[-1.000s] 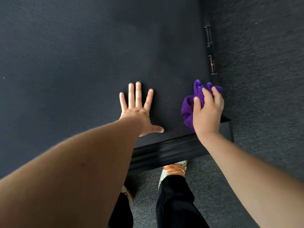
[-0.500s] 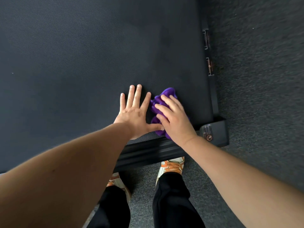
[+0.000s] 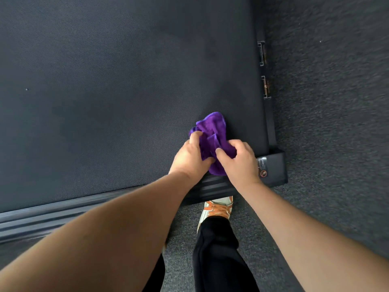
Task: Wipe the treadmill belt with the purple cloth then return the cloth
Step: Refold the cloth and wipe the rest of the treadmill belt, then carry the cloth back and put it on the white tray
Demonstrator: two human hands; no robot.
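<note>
Both hands grip a bunched purple cloth (image 3: 212, 133) at the near right corner of the dark treadmill belt (image 3: 117, 87). Left hand (image 3: 190, 155) and right hand (image 3: 236, 163) pinch its near end; it stretches away from them, far-pointing.

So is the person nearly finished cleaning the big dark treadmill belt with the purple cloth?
Probably not. The crumpled purple cloth sits on the dark ribbed treadmill belt near its back right corner, with both the left hand and right hand gripping it, as if bunching it up. The pictures don't show which parts of the belt are already clean. Most of the belt lies beyond the cloth, and putting the cloth back is not yet done.
</note>
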